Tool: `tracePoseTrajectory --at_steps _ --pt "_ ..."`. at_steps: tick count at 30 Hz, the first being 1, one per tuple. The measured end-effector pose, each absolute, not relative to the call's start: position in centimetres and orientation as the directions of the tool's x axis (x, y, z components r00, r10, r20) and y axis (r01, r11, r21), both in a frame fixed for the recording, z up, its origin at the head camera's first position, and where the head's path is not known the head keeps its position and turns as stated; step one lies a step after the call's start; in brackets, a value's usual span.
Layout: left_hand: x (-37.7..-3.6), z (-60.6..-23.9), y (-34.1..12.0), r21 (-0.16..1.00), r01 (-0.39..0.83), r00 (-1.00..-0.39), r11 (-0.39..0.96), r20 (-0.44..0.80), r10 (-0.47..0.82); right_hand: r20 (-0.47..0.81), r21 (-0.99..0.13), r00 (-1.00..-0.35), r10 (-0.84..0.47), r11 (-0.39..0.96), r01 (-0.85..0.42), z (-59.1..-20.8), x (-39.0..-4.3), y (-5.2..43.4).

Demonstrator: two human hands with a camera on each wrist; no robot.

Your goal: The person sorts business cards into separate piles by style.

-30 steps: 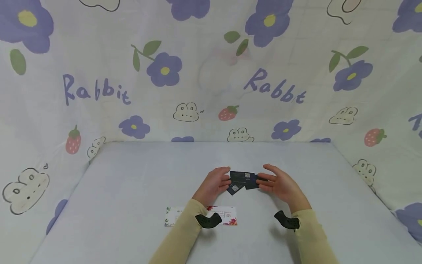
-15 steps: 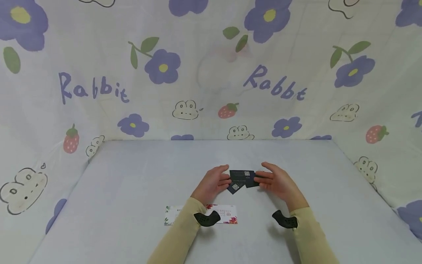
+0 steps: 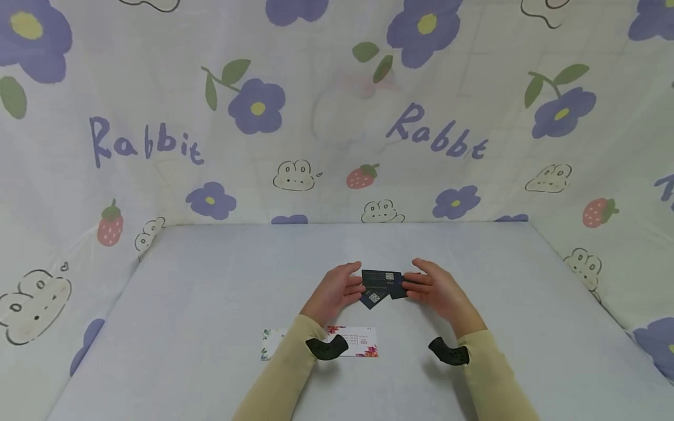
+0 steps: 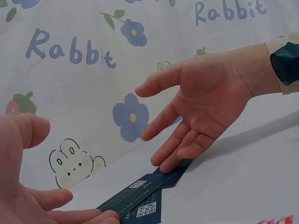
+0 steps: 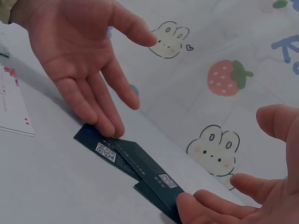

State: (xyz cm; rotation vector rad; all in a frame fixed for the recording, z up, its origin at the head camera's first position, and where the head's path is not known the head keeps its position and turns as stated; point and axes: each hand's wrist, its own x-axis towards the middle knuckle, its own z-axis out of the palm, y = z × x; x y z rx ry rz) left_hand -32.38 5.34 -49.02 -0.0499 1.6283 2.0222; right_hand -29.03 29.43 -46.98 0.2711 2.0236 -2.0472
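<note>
Dark blue cards (image 3: 380, 280) with small print and QR codes lie overlapped in a loose fan on the table, in the middle of the head view. At their left end, my left hand (image 3: 333, 293) touches the cards with its lower fingertips, thumb raised. My right hand (image 3: 443, 297) rests its lower fingers on the right end, its thumb also lifted off. The left wrist view shows one card (image 4: 148, 209) angled out beneath the top one. In the right wrist view, the fingertips of both hands meet opposite ends of the pile. Neither hand curls round a card.
A white printed card (image 3: 363, 344) with red flowers lies nearer to me. Left of my forearm shows a white piece with green leaves (image 3: 271, 339); the sleeve hides the part between. A patterned cloth wall (image 3: 326, 117) rises behind the white table (image 3: 221, 292).
Both hands and the cards sit slightly further left in the head view, which has itself shifted a little. The right fingers reach slightly further over the cards. The hands' poses look much the same.
</note>
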Motion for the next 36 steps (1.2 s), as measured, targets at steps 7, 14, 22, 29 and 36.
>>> tracePoseTrajectory --at_steps 7,14,22,29,36 --pt "-32.37 -49.03 4.99 0.890 -0.426 -0.860 -0.161 -0.342 0.379 -0.297 -0.955 -0.954 -0.030 -0.007 0.297 -47.63 -29.10 29.02" --pt "-32.41 -49.05 4.89 0.877 -0.440 -0.859 -0.194 -0.348 0.375 -0.312 -0.948 -0.949 -0.046 -0.046 0.314 -47.36 -29.12 28.58" --pt "-32.41 -48.91 4.86 0.887 -0.421 -0.870 -0.188 -0.336 0.362 -0.289 -0.957 -0.955 0.068 -0.017 0.288 -46.98 -29.19 29.12" --pt "-32.26 -48.80 5.06 0.879 -0.396 -0.888 -0.267 -0.292 0.356 -0.295 -0.956 -0.953 0.076 -0.038 0.293 -47.44 -29.38 28.92" --pt "-32.33 -49.31 4.68 0.831 -0.438 -0.868 -0.342 -0.292 0.402 -0.296 -0.955 -0.954 0.049 -0.029 0.295 -47.62 -29.40 28.38"
